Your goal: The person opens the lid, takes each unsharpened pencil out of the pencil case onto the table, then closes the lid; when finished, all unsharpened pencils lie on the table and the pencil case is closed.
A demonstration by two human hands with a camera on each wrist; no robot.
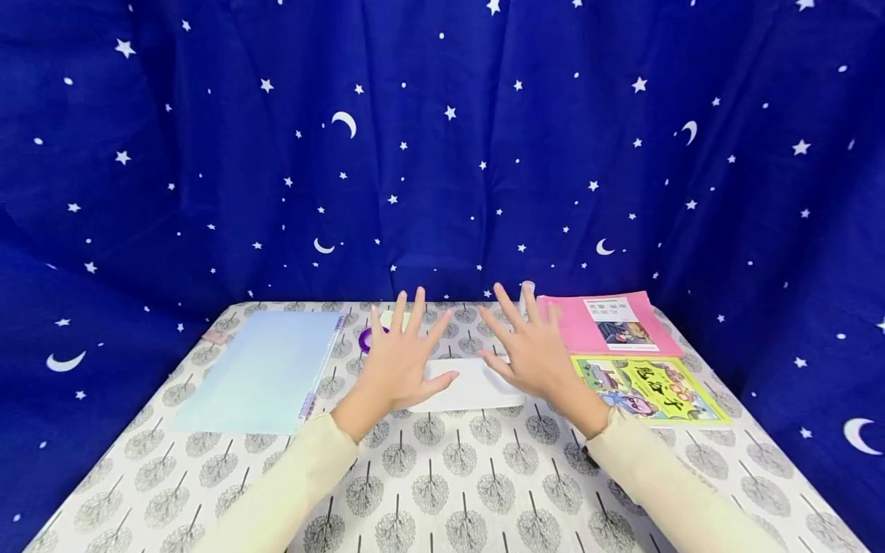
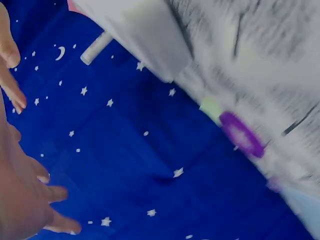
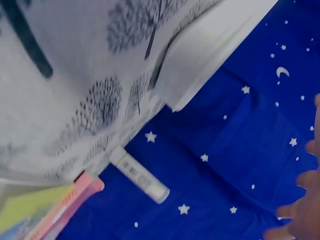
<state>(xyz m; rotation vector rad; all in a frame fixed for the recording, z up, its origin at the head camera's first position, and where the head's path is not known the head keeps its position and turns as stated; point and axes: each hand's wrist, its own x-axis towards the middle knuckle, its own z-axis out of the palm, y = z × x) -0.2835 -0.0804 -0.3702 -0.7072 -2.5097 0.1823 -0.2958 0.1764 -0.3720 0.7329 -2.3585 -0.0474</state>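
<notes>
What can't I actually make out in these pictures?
- Head view: the full shape of the green item, partly behind the left hand.
- Right wrist view: the lettering on the white tube, too blurred.
- Right wrist view: most of the right hand, cut off by the right edge.
- Left wrist view: most of the blue folder, cut off at the lower right.

Notebook (image 1: 259,372) left, box (image 1: 480,388) centre, 2 books (image 1: 653,388) right

The table (image 1: 442,468) is viewed forward and down from the head camera, the curtain (image 1: 442,192) at twelve o'clock. By both wrist cameras, closer and tilted, the white object (image 1: 477,388) is shared, toward twelve o'clock.
</notes>
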